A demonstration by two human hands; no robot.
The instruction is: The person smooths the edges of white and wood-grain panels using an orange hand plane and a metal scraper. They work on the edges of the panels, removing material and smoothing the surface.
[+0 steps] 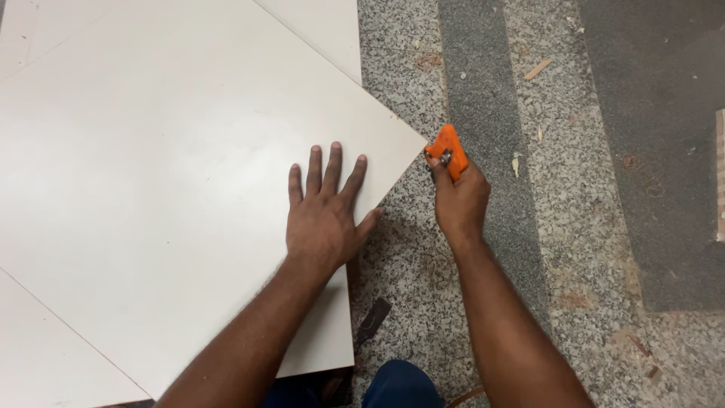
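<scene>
On floor | L hand [323, 219] flat, open on white board [151, 189] | R hand [459, 200] grips orange cutter [451, 151]

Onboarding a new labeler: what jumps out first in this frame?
The bright orange hand tool gripped in the right hand, set against the corner of the big white board, catches the eye first. Next is the left hand, pressed flat with fingers spread on the board near that edge. Around them lies a speckled stone floor strewn with wood chips, with a dark chisel-like tool beside the board's lower edge.
</scene>
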